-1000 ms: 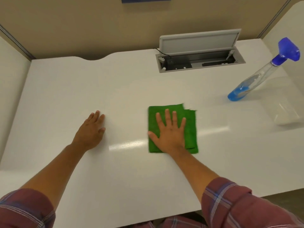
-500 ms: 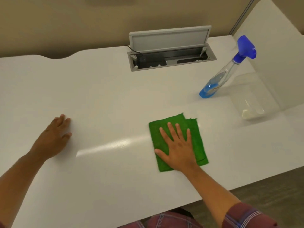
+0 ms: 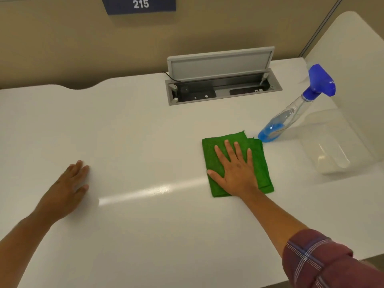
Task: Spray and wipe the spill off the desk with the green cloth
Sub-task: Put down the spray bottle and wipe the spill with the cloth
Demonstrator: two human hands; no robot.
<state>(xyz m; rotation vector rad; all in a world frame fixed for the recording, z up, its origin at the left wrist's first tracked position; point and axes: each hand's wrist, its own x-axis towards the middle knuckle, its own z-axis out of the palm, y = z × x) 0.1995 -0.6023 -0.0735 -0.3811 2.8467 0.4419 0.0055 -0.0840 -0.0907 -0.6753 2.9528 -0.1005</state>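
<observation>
The folded green cloth [image 3: 212,151] lies on the white desk [image 3: 145,129], right of centre. My right hand [image 3: 234,171] presses flat on top of it with the fingers spread. The cloth's far right corner almost touches the base of the spray bottle [image 3: 286,117], a clear bottle with a blue trigger head and a little blue liquid, standing at the right. My left hand [image 3: 66,190] rests palm down on the bare desk at the left, holding nothing. I cannot make out a spill on the desk surface.
An open grey cable box [image 3: 222,88] with its lid raised sits in the desk at the back. A clear plastic container [image 3: 330,146] stands right of the bottle, against a white side partition [image 3: 353,69]. A tan wall with a "215" sign [image 3: 141,4] is behind.
My right hand has slid the green cloth away from me and to the right, up close to the spray bottle. My left hand has stayed flat on the desk.
</observation>
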